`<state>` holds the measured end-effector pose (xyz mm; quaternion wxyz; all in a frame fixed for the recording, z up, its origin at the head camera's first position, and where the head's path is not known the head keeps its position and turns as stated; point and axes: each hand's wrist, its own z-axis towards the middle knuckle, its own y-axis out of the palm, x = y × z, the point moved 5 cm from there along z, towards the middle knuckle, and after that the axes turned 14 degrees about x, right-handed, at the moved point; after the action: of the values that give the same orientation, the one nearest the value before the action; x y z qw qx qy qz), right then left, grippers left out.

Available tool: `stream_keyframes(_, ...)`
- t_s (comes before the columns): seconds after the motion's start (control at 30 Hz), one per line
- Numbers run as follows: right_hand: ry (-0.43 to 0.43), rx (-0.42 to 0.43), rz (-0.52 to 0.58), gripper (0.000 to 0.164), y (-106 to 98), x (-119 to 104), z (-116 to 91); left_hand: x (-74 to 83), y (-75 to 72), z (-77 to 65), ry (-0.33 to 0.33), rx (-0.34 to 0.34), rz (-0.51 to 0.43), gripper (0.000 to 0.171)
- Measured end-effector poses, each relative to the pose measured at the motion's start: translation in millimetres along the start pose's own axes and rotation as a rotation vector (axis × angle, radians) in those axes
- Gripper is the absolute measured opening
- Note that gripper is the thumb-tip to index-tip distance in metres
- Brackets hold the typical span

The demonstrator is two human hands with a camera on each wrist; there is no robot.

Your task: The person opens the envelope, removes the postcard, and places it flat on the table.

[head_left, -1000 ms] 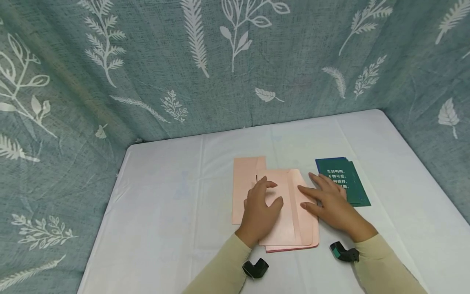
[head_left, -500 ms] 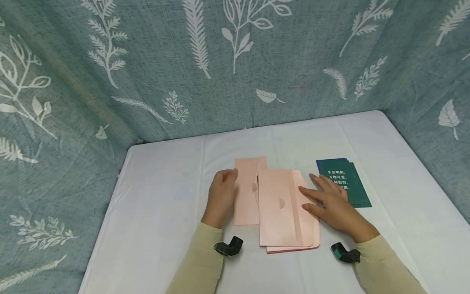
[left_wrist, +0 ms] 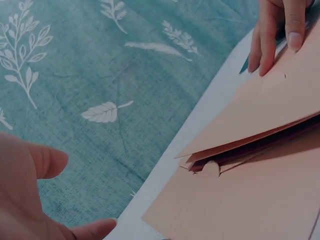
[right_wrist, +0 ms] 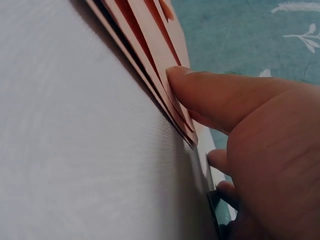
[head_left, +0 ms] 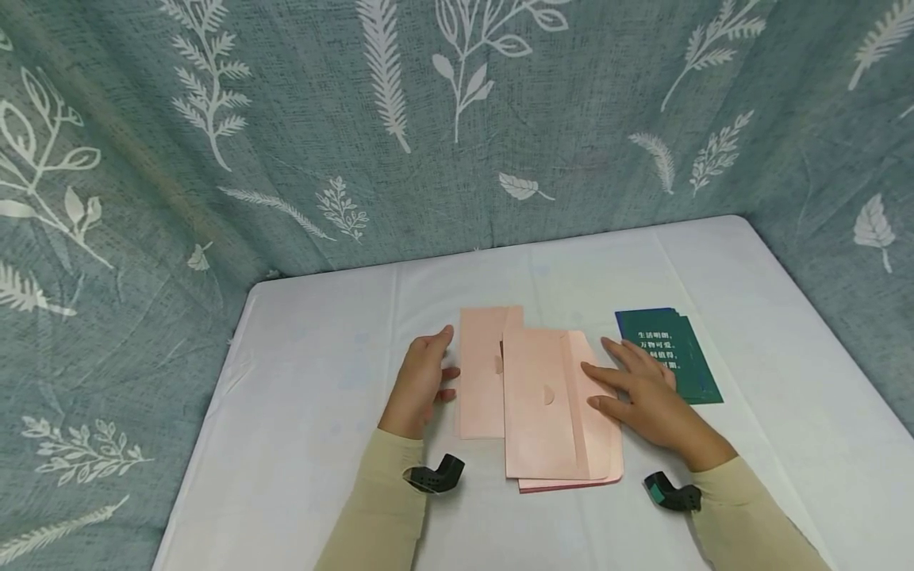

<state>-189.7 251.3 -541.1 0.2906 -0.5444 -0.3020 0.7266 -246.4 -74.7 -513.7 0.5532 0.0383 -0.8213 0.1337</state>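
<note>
Two pink envelopes are in the head view. The left envelope [head_left: 480,404] lies partly under a stack topped by another pink envelope [head_left: 539,440] with a half-round tab. Beside the left envelope's outer edge is my left hand [head_left: 416,381], thumb and fingers spread. The left wrist view shows this hand [left_wrist: 30,195] holding nothing. My right hand [head_left: 650,404] rests with spread fingers on the flap side of the stack. In the right wrist view, its thumb [right_wrist: 210,92] touches the layered edge of the pink envelopes [right_wrist: 150,55].
Green cards [head_left: 693,357] with white writing lie just beyond my right hand, a blue edge showing under them. The white tablecloth [head_left: 321,444] covers the table. A teal curtain [head_left: 428,206] with white leaves hangs behind and at both sides.
My left hand has moved left, off the top envelope to the left envelope's outer edge, and its fingers have spread. The left envelope has shifted slightly right. My right hand has stayed put.
</note>
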Motion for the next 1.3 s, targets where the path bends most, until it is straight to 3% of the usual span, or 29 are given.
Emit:
stream_keyframes(0.3, 0.004, 0.004, 0.007, 0.056, 1.3, 1.7, -0.5, -1.6, 0.4, -1.1, 0.002, -0.054, 0.037, 0.066)
stream_keyframes(0.47, 0.000, 0.004, 0.012, 0.057, 0.8, 2.5, -0.8, -3.3, 5.7, -0.9, 0.053, -0.069, 0.047, 0.060)
stream_keyframes(0.63, -0.011, 0.007, 0.018, 0.057, 1.0, 3.0, -0.8, -9.1, 15.9, 1.3, 0.090, -0.116, -0.010, 0.064)
stream_keyframes(0.9, -0.005, 0.011, 0.021, 0.056, 1.4, 4.0, -0.9, -17.8, 24.0, 3.0, 0.131, -0.086, 0.035, 0.069)
stream_keyframes(1.13, -0.013, 0.016, 0.021, 0.056, 1.1, 4.0, -1.0, -20.3, 22.4, 7.8, 0.095, -0.134, -0.056, 0.069)
stream_keyframes(1.3, -0.006, 0.019, 0.022, 0.056, 0.9, 4.1, -0.6, -18.6, 15.6, 14.7, 0.110, -0.164, -0.103, 0.067)
